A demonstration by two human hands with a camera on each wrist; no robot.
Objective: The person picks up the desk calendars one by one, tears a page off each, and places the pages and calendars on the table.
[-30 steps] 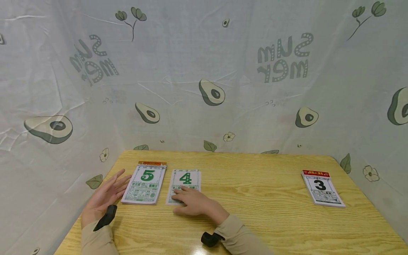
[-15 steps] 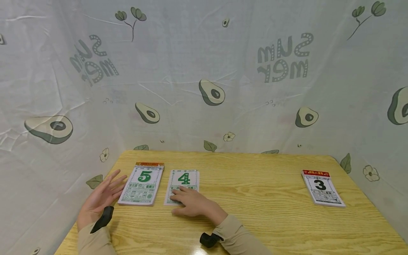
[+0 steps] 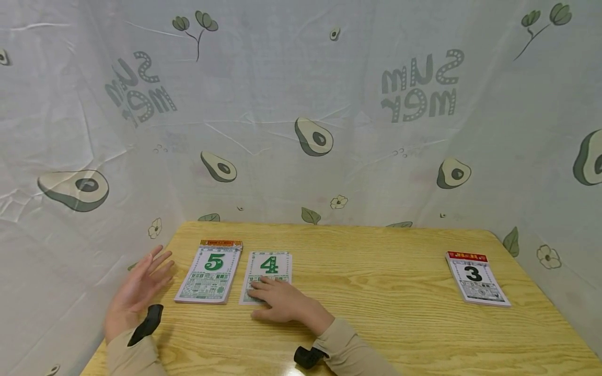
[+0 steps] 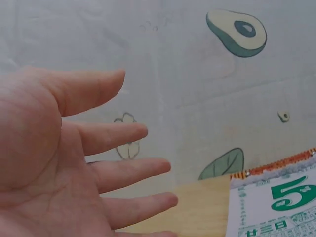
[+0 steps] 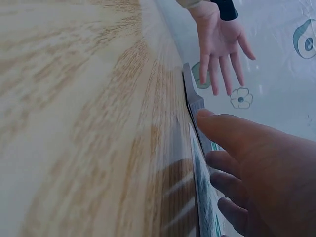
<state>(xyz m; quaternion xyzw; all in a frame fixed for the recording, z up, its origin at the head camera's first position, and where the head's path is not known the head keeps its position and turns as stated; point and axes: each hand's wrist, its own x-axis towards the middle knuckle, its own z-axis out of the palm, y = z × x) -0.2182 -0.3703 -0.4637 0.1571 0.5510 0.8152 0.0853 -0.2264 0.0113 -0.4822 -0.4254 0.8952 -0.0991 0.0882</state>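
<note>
My left hand [image 3: 137, 288] is raised at the table's left side, fingers spread and palm toward the calendar pad [image 3: 207, 279] with the green 5. A gap separates its fingertips from the pad, which has an orange-striped binding; the left wrist view shows the palm [image 4: 54, 163] holding nothing. Right of that pad lies a single calendar page [image 3: 269, 263] with a green 4. Over the page's lower half rests my right hand [image 3: 286, 302], palm down with relaxed fingers, covering part of the print. From the right wrist, the page [image 5: 201, 182] looks flat on the wood under the fingers.
A smaller calendar pad [image 3: 477, 279] with a red binding and a black 3 lies at the right of the wooden table [image 3: 376, 287]. A whitish curtain [image 3: 263, 104] printed with avocados encloses the table's back and sides.
My left hand has drawn away leftward from the pad with the 5, which has shifted slightly left. My right hand and the page with the 4 have slid a little left.
</note>
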